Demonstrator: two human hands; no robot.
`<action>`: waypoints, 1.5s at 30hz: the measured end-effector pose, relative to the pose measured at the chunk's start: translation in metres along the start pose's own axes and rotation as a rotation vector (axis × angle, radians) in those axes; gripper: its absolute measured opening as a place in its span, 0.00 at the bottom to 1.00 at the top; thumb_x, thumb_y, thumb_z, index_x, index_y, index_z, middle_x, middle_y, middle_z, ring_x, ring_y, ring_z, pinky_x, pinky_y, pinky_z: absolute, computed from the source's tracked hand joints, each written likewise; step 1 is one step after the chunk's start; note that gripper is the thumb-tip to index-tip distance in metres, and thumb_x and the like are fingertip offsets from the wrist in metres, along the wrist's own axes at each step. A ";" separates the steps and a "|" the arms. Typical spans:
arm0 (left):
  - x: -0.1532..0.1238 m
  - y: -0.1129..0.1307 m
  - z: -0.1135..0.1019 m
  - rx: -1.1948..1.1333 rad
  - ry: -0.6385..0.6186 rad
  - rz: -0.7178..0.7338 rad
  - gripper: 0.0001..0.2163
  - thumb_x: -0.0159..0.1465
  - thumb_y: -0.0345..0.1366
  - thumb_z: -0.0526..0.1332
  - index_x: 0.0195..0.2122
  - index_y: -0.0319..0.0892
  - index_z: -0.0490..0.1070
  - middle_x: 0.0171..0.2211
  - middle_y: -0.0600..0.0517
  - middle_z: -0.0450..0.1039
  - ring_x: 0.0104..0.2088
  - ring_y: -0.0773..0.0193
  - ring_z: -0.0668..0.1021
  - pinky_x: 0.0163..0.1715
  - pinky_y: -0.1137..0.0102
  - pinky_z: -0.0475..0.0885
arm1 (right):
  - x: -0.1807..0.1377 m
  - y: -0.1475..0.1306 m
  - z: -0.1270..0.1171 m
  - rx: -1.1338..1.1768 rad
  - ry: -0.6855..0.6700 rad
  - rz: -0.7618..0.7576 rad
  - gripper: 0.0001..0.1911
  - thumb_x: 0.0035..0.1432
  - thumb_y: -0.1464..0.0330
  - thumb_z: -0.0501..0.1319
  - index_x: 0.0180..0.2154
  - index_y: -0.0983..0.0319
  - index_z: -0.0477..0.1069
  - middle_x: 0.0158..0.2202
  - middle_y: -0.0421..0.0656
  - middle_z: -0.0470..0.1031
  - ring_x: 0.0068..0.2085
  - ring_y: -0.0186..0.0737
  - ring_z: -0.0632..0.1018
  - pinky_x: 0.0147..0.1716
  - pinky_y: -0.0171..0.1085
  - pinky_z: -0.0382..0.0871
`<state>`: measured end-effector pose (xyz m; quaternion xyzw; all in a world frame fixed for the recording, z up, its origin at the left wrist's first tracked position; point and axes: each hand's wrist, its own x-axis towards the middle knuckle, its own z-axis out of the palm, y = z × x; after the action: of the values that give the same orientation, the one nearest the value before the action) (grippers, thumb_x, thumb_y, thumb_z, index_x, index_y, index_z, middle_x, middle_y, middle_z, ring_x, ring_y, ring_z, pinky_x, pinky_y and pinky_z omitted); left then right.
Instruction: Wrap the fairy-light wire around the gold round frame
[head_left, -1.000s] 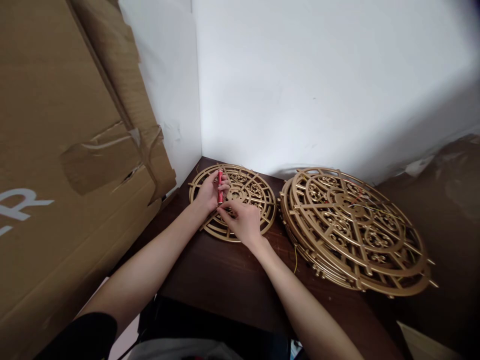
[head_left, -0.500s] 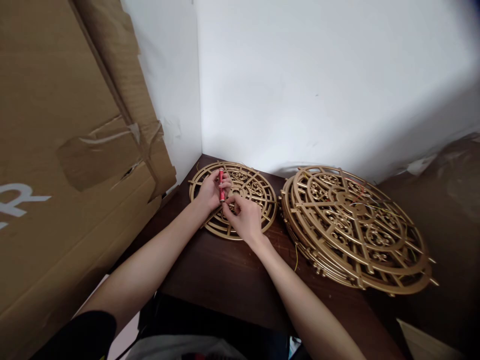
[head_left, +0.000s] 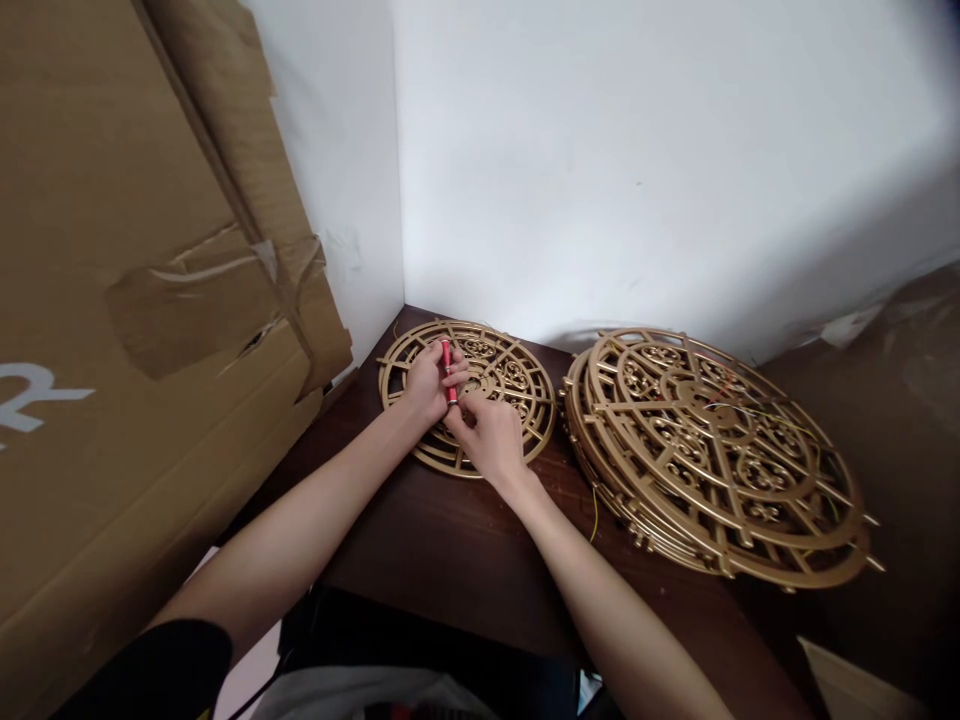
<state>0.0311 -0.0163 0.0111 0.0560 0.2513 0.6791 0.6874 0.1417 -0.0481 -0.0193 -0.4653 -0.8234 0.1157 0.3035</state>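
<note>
A slim red tube with silvery ends (head_left: pixel 451 396) lies upright in my left hand (head_left: pixel 429 382), whose fingers are wrapped around its middle. Close to the tube's lower end, my right hand (head_left: pixel 491 432) has thumb and fingertips pinched together; what they hold, if anything, is too small to make out. Both hands are above a round gold lattice panel (head_left: pixel 538 425) with scrollwork, which lies flat on the dark brown table (head_left: pixel 450 550). My hands cover part of the panel's left and front portions.
To the right, several similar gold lattice panels (head_left: pixel 697 470) lie in a tilted stack, with thin wires across the top one. A large cardboard box (head_left: pixel 150 300) stands at the left. A white wall (head_left: pixel 600 180) rises behind the table.
The red tube and my left hand have shifted slightly to the right, and the tube leans a little more. My right hand stays close to its lower end.
</note>
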 end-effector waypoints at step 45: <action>0.005 0.002 -0.004 0.053 0.035 -0.068 0.07 0.65 0.30 0.51 0.29 0.39 0.60 0.19 0.55 0.60 0.13 0.77 0.58 0.08 0.83 0.51 | 0.000 0.001 -0.001 0.023 -0.056 -0.001 0.14 0.57 0.65 0.56 0.21 0.61 0.69 0.18 0.37 0.68 0.21 0.31 0.67 0.25 0.32 0.51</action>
<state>0.0277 -0.0128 0.0071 0.0536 0.2829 0.6492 0.7040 0.1428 -0.0474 -0.0189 -0.4579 -0.8304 0.1381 0.2858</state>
